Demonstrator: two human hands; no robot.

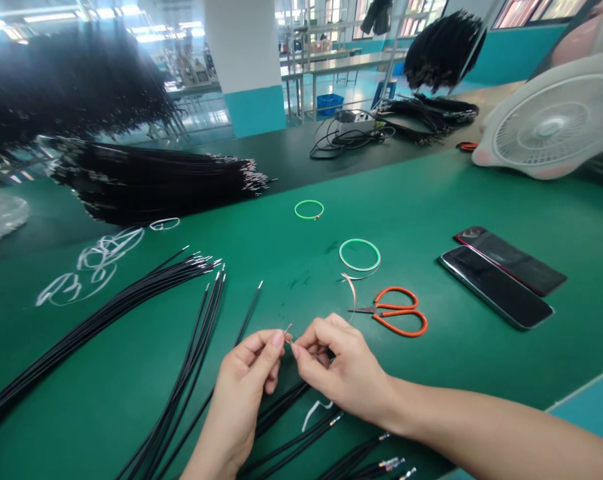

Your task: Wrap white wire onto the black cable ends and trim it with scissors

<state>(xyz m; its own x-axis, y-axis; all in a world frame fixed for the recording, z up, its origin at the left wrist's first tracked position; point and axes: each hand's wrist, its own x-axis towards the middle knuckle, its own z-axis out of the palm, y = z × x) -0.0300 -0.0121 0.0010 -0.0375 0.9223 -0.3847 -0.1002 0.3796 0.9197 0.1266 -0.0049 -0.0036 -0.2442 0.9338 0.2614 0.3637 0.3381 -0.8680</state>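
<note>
R forearm (461, 407), R hand (346, 367), L hand (246, 380), thin strand (288, 328) btwn

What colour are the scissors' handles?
The scissors' handles are orange; the head view shows them best.

Your left hand (249, 387) and right hand (344, 363) meet over a green tabletop (421, 220), fingertips pinching a small thin strand (289, 328), its detail unclear. Black cables (96, 327) lie leftward and beneath your hands. Orange-handled scissors (394, 312) rest just beyond your right hand; farther right, two phones (496, 287) lie side by side, a white fan (551, 127) behind them.
</note>
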